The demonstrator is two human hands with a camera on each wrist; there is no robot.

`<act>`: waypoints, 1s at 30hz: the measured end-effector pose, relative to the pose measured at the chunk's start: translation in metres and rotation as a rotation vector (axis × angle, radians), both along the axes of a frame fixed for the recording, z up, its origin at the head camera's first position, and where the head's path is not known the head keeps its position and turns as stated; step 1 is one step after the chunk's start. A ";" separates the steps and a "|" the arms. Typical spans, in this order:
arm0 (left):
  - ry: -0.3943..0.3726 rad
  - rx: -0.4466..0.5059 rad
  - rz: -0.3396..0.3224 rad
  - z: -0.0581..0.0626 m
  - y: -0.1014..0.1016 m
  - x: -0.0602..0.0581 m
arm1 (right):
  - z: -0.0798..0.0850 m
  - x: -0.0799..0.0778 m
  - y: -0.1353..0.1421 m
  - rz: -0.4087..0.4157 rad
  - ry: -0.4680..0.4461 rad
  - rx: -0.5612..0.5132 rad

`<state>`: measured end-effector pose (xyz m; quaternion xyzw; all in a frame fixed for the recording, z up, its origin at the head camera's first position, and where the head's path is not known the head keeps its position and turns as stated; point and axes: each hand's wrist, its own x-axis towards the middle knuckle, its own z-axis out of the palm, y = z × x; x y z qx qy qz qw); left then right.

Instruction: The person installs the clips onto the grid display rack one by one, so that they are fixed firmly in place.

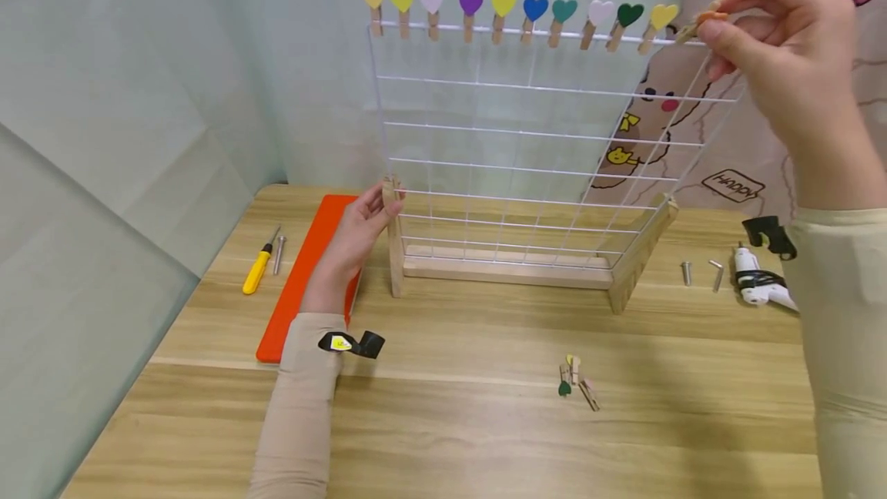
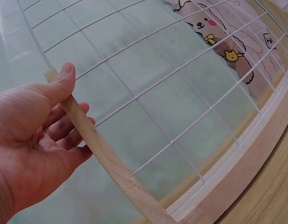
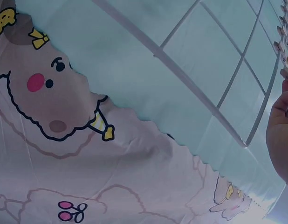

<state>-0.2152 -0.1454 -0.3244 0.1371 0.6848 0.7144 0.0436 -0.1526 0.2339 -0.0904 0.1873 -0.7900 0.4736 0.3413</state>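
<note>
A white wire grid [image 1: 520,132] stands upright in a wooden stand [image 1: 509,271]. Several small wooden clothespins with coloured hearts, such as a purple one [image 1: 470,5], sit in a row along its top wire. My right hand [image 1: 797,37] pinches a clothespin with an orange heart [image 1: 711,17] at the right end of that wire. In the right wrist view only part of this hand [image 3: 281,135] shows at the edge. My left hand [image 2: 46,126] grips the stand's left wooden upright [image 2: 102,149], thumb on one side and fingers on the other.
Loose heart clothespins [image 1: 575,370] lie on the table [image 1: 450,422] in front of the stand. An orange-red flat case [image 1: 298,291], a yellow screwdriver [image 1: 257,268] and a metal bolt [image 1: 279,255] are at the left. A white glue gun [image 1: 751,276] and bolts [image 1: 686,273] lie at the right.
</note>
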 end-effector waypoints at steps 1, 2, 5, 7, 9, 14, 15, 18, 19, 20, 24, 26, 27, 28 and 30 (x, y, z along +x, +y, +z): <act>0.000 0.000 0.001 0.000 0.000 0.000 | 0.001 -0.001 -0.001 -0.019 -0.005 0.023; 0.000 0.001 0.001 0.000 0.000 0.000 | 0.001 -0.002 -0.003 -0.029 -0.008 0.038; 0.000 -0.004 0.000 -0.001 0.000 -0.001 | 0.002 -0.003 -0.004 -0.075 -0.017 0.082; 0.002 -0.010 0.001 -0.001 0.000 -0.001 | 0.002 -0.003 -0.004 -0.090 -0.022 0.089; 0.000 -0.016 0.000 0.003 0.000 0.002 | 0.003 -0.004 -0.004 -0.101 -0.024 0.098; -0.004 -0.026 0.007 0.004 -0.001 0.004 | 0.006 -0.005 -0.006 -0.093 -0.056 0.118; -0.003 -0.027 0.009 0.001 -0.001 0.002 | 0.005 -0.005 -0.006 -0.090 -0.065 0.120; -0.002 -0.032 0.016 -0.002 -0.001 0.000 | 0.005 -0.005 -0.006 -0.098 -0.106 0.131; -0.001 -0.032 0.018 -0.002 -0.001 0.000 | 0.005 -0.005 -0.006 -0.101 -0.119 0.134; -0.001 -0.032 0.019 -0.002 -0.001 0.000 | 0.005 -0.005 -0.005 -0.106 -0.135 0.137; 0.002 -0.033 0.018 -0.002 -0.001 0.000 | 0.009 -0.004 -0.005 -0.102 -0.192 0.135; 0.001 -0.032 0.014 0.000 -0.001 0.001 | 0.010 -0.003 -0.005 -0.096 -0.211 0.121; -0.001 -0.030 0.011 0.001 -0.001 0.002 | 0.011 -0.003 -0.005 -0.091 -0.218 0.111; -0.004 -0.026 0.009 0.003 -0.001 0.004 | 0.011 -0.003 -0.005 -0.086 -0.222 0.103; -0.008 -0.020 0.004 0.007 -0.001 0.007 | 0.012 -0.003 -0.004 -0.085 -0.228 0.101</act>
